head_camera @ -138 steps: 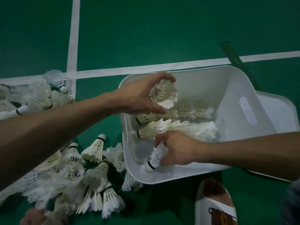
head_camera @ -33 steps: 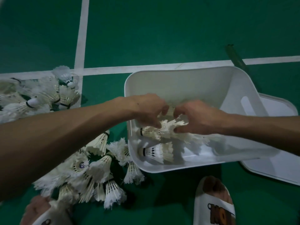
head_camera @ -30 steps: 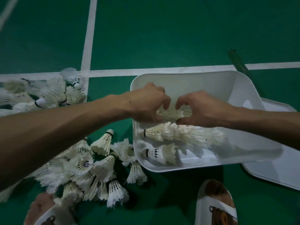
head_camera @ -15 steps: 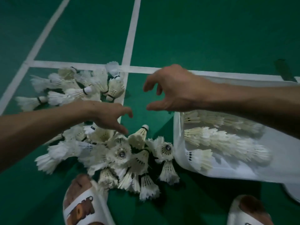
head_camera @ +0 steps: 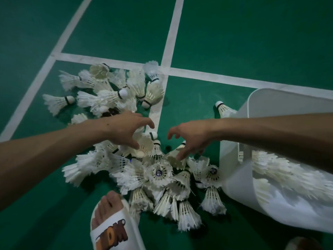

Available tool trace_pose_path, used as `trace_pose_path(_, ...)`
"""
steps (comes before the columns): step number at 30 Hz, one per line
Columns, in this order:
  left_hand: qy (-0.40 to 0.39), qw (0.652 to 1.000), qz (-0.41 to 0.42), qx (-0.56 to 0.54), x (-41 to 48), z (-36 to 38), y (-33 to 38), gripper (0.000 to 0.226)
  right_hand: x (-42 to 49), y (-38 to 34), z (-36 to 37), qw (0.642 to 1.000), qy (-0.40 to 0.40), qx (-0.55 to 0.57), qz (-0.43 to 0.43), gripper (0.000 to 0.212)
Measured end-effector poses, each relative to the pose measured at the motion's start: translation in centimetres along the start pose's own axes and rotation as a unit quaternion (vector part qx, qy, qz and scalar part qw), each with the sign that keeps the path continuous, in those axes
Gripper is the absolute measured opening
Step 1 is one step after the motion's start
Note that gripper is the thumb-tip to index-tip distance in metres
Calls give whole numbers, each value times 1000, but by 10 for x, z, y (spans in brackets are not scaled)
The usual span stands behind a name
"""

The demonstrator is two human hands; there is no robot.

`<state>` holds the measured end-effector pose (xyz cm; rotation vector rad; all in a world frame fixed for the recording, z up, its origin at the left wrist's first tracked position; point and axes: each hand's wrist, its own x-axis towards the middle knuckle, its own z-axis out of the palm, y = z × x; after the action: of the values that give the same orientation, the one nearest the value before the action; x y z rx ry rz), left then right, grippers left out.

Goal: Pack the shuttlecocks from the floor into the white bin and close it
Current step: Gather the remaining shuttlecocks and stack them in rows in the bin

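A heap of several white feather shuttlecocks [head_camera: 158, 174] lies on the green floor, with a second cluster [head_camera: 111, 92] behind it. My left hand [head_camera: 126, 130] hovers over the near heap with fingers spread, its thumb touching one shuttlecock [head_camera: 144, 147]. My right hand [head_camera: 191, 139] reaches down beside it, fingers spread and empty, fingertips at another shuttlecock [head_camera: 177, 159]. The white bin [head_camera: 259, 109] stands at the right, holding rows of stacked shuttlecocks [head_camera: 281, 170] partly hidden by my right forearm.
My foot in a white slipper [head_camera: 111, 230] is planted just in front of the heap. A single shuttlecock [head_camera: 223, 108] lies against the bin's left wall. White court lines [head_camera: 169, 46] cross the floor. A second slipper [head_camera: 302, 244] shows at the bottom right.
Both hands have left the bin and swung left over the floor heap, then dropped closer to the shuttlecocks. The view has turned left, pushing the bin to the right edge.
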<state>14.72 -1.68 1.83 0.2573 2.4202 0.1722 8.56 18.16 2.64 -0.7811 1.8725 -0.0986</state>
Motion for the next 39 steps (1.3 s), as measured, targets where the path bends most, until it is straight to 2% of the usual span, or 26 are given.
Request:
trace_pose_path(5, 37, 997, 2, -70, 4, -2, -8, 59, 9, 0, 2, 996, -26, 86, -4, 72)
trace_pose_path(12, -18, 998, 23, -50, 11, -1, 1, 55, 15, 2, 7, 989, -73, 131, 7, 69)
trace_pose_path(20, 58, 995, 24, -77, 14, -9, 3, 41, 18, 1, 10, 990, -79, 119, 9, 66)
trace_pose_path(22, 76, 992, 22, -94, 13, -13, 2, 37, 16, -1, 7, 994, -48, 101, 6, 65)
trace_pose_path(25, 116, 988, 19, -98, 11, -20, 2, 29, 17, 1, 1, 1000, 12, 17, 3, 62)
trace_pose_path(29, 144, 977, 19, -157, 7, -25, 6, 37, 17, 8, -1, 996, 60, -57, 30, 58)
trace_pose_path(31, 141, 975, 25, -169, 6, -22, 6, 34, 15, 9, -2, 994, 92, -55, 30, 58)
trace_pose_path(34, 146, 977, 23, -155, 7, -20, 6, 18, 9, 7, -6, 986, 161, -49, 15, 58)
trace_pose_path(39, 164, 962, 5, -217, 7, -27, 12, 20, -9, 3, -19, 969, 245, 1, 1, 52)
